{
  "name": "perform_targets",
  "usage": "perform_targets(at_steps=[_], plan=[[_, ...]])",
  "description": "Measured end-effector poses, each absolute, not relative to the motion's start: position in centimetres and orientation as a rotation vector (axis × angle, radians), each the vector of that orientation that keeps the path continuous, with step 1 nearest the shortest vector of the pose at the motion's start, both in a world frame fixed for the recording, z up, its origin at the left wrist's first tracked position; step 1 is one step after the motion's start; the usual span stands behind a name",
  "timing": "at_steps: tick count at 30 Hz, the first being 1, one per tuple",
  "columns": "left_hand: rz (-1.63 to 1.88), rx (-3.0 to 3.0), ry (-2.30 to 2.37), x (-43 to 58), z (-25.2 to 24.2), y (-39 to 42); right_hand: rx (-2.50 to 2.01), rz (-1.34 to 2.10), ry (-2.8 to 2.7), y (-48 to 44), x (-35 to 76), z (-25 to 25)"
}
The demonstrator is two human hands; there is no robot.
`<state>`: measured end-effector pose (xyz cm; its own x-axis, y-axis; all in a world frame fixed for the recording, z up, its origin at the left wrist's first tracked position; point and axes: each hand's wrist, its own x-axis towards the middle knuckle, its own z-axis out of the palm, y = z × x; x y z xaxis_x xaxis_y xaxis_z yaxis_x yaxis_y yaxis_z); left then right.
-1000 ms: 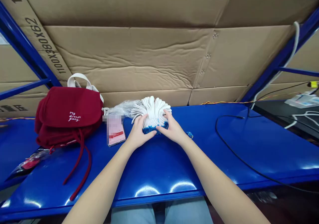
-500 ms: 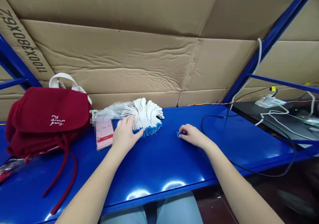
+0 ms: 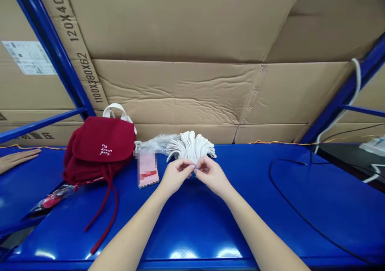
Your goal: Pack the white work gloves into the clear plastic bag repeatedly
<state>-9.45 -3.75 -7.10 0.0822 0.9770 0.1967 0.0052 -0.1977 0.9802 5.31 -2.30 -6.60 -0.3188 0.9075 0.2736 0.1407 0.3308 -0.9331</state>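
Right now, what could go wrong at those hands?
The fanned stack of white knit gloves shows no binding, so a bump from the left hand or right hand might splay it. The small blue strand pinched between them is thin and, if dropped, could be hard to spot on the blue table. The phone lies close to the left hand and could get knocked.

On your bench point(image 3: 331, 194), the bag point(image 3: 99, 142) lies left of the phone point(image 3: 147, 170), with the stack of gloves point(image 3: 191, 146) just right of it.
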Motion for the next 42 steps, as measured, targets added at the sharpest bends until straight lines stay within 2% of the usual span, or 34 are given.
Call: perform_targets(at_steps=[8,16,23,27,31,35,42], plan=[[1.395,1.020,0.819,-10.0,-6.5,-3.5,-0.990,1.371,-1.514,-2.3,6.4,-7.8],[1.472,0.888,0.853,-11.5,-5.7,-3.4,-1.062,1.441,-1.507,-2.7,6.8,-6.6],[1.498,0.593,0.688,-13.2,-4.8,-2.9,-1.034,1.371,-1.528,-2.4,7.1,-6.9],[1.437,0.869,0.803,-13.4,-4.8,-3.2,-0.961,1.448,-1.443,-2.4,7.4,-6.7],[1.107,1.294,1.038,-12.2,-5.2,-4.0,-0.837,1.544,-1.350,-2.6,7.6,-6.1],[0.806,1.530,1.001,-11.5,-5.1,-4.7,-0.823,1.546,-1.271,-2.7,7.8,-5.7],[0.724,1.629,0.864,-13.1,-4.2,-4.9,-0.768,1.572,-1.180,-2.4,8.1,-5.8]])
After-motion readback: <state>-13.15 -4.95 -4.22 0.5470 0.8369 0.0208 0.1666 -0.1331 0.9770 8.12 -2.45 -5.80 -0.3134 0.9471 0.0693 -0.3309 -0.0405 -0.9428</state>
